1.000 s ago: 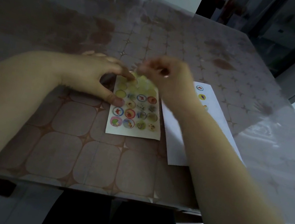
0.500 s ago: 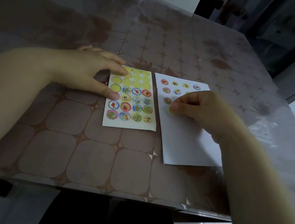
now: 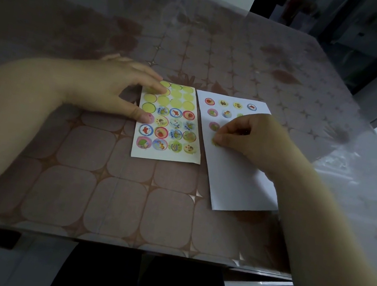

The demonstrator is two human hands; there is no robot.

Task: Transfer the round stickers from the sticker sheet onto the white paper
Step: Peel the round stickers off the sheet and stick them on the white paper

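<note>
Right hand [image 3: 256,139] pinches a sticker [image 3: 215,142] on white paper [image 3: 238,184]; left hand [image 3: 111,89], fingers straight, presses sticker sheet [image 3: 167,154].

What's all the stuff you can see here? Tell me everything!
table: one, brown tile pattern under clear cover, beneath everything
sticker sheet: one, white, middle of table
picture stickers: about fifteen, many colours, lower sheet
empty circles: a dozen or so, yellow, upper sheet
white paper: one, right of the sheet
stuck stickers: about eight showing, many colours, top of paper
yellow-green sticker: one, on the paper below the others
left hand: one, fingers resting on the sheet's left edge
right hand: one, pinches the yellow-green sticker
</note>
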